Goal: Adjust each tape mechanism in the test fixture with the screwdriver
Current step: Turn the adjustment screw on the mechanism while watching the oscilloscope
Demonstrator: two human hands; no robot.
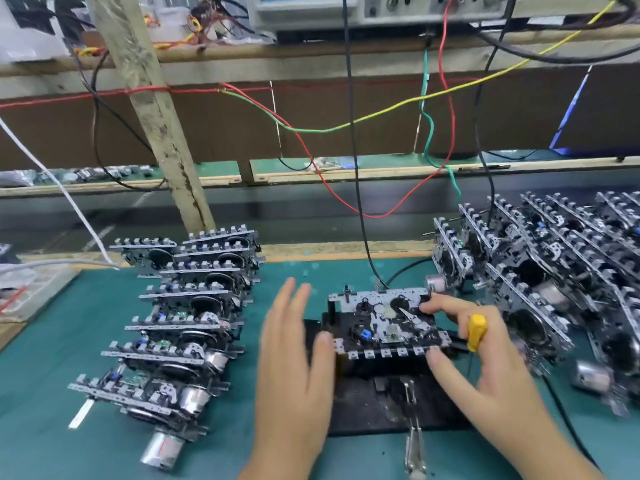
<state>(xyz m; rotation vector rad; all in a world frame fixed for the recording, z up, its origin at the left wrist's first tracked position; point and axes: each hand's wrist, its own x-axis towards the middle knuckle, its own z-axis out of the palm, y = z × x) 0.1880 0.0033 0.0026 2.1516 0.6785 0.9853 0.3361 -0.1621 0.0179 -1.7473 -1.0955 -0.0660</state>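
Left hand (294, 355): fingers straight and spread, thumb tip touching the left edge of the silver-and-black tape mechanism (386, 322). Right hand (485, 362): pinches the mechanism's right side between forefinger and thumb, yellow-handled screwdriver (476, 332) tucked under the curled fingers, tip apparently down. Mechanism sits in the black test fixture (367, 403) on the green tabletop (45, 441). Stacked mechanisms left (187, 306) and right (540, 268).

Green-matted bench (52, 427) has a black test fixture (363, 407) in the middle, mechanism stacks left (180, 323) and right (540, 271), plus a plastic box (34, 292) far left.
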